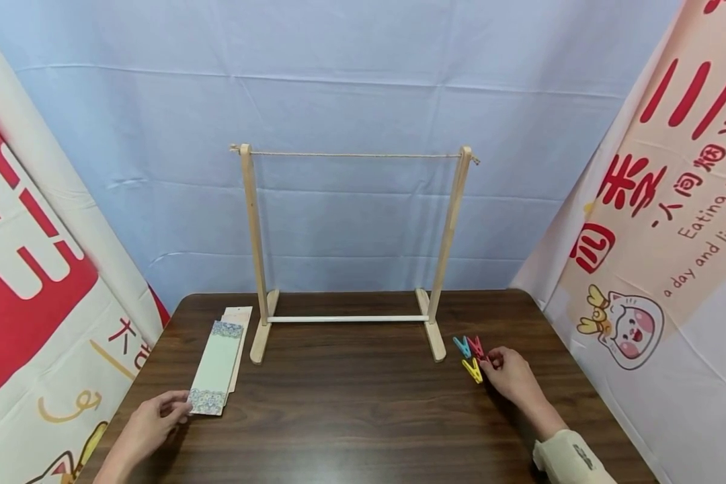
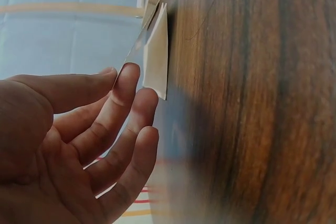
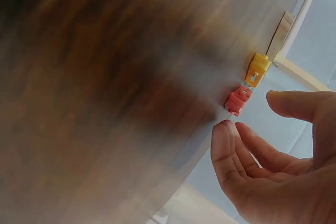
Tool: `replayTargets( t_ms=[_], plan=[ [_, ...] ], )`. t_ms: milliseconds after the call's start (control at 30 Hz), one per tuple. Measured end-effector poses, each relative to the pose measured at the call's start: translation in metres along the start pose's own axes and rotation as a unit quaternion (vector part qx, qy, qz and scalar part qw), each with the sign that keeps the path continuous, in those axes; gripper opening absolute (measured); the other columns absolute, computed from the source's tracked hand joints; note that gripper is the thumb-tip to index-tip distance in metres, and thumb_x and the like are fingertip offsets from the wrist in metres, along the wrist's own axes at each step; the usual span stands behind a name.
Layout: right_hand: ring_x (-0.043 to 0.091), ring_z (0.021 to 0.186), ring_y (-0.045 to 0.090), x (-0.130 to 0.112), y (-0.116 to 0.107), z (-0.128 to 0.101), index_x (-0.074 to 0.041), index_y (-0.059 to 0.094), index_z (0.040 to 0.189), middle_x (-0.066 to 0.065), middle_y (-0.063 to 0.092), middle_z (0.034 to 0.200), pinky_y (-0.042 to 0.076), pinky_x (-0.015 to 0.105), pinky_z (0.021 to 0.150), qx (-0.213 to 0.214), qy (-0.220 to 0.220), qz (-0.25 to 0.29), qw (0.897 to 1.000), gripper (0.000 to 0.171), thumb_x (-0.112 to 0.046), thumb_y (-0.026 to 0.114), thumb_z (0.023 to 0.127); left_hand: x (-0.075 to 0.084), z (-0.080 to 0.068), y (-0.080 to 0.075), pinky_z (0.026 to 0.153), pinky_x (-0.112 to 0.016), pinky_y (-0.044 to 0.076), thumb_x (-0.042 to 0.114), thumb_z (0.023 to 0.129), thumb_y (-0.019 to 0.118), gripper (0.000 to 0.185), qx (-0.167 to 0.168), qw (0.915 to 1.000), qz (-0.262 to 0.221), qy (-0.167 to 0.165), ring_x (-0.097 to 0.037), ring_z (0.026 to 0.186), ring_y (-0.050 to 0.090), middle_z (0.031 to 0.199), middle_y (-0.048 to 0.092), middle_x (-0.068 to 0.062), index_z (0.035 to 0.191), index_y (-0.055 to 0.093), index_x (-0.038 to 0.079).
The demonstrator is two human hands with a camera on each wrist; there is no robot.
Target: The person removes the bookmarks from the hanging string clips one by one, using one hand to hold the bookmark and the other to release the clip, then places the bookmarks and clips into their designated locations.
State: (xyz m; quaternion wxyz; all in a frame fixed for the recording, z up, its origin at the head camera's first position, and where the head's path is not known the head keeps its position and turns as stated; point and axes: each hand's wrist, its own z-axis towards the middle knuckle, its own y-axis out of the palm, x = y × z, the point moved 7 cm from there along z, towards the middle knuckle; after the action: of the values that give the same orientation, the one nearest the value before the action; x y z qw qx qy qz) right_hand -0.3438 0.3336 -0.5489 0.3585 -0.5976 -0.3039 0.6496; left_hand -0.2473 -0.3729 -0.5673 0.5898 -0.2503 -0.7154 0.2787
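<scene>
Pale blue cloth hangs behind a dark wooden tabletop (image 1: 351, 403), with printed banners slanting in at both sides. At the back middle stands a wooden rack (image 1: 351, 316): two upright posts, a string stretched across their tops and a white bar low between their feet. Bare wood runs wide between my two hands and in front of the rack; the tabletop's left and right edges lie close outside each hand.

Near the left edge a short stack of long paper cards (image 1: 219, 366) lies flat, stretching from the rack's left foot toward me. My left hand (image 1: 151, 420) rests at the near end of the stack, fingertips touching the patterned end of the top card. In the left wrist view my fingers (image 2: 126, 129) are nearly straight and loosely spread beside the card's corner, which sits slightly raised off the wood; they grip nothing.

To the right of the rack's right foot three small clothes pegs lie close together: a blue peg (image 1: 462, 346), a red peg (image 1: 476, 347) and a yellow peg (image 1: 473, 370). My right hand (image 1: 511, 376) sits just right of them, fingertips at the red and yellow pegs. In the right wrist view my fingers (image 3: 233, 153) are gently curved and parted from the thumb, just short of the red peg, holding nothing
</scene>
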Motion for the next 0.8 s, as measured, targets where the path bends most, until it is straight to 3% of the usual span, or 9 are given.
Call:
replayTargets(
  t_ms=[267, 800],
  plan=[
    [0.044, 0.101, 0.068, -0.006, -0.005, 0.001, 0.016, 0.063, 0.124, 0.032, 0.068, 0.113, 0.055, 0.061, 0.089, 0.004, -0.002, -0.002, 1.0, 0.039, -0.015, 0.072, 0.102, -0.001, 0.001, 0.001, 0.063, -0.028, 0.05, 0.019, 0.108, 0.067, 0.04, 0.0, 1.0, 0.001, -0.001, -0.015, 0.083, 0.071, 0.099, 0.079, -0.005, 0.136, 0.065, -0.01],
    [0.042, 0.101, 0.066, -0.013, -0.006, -0.003, 0.014, 0.063, 0.128, 0.031, 0.067, 0.114, 0.053, 0.062, 0.089, 0.005, -0.023, -0.013, 1.0, 0.041, -0.017, 0.073, 0.101, 0.0, 0.003, 0.005, 0.063, -0.028, 0.05, 0.018, 0.108, 0.067, 0.039, -0.007, 0.9999, 0.009, 0.002, -0.015, 0.082, 0.07, 0.097, 0.078, -0.003, 0.135, 0.065, -0.01]
  ],
)
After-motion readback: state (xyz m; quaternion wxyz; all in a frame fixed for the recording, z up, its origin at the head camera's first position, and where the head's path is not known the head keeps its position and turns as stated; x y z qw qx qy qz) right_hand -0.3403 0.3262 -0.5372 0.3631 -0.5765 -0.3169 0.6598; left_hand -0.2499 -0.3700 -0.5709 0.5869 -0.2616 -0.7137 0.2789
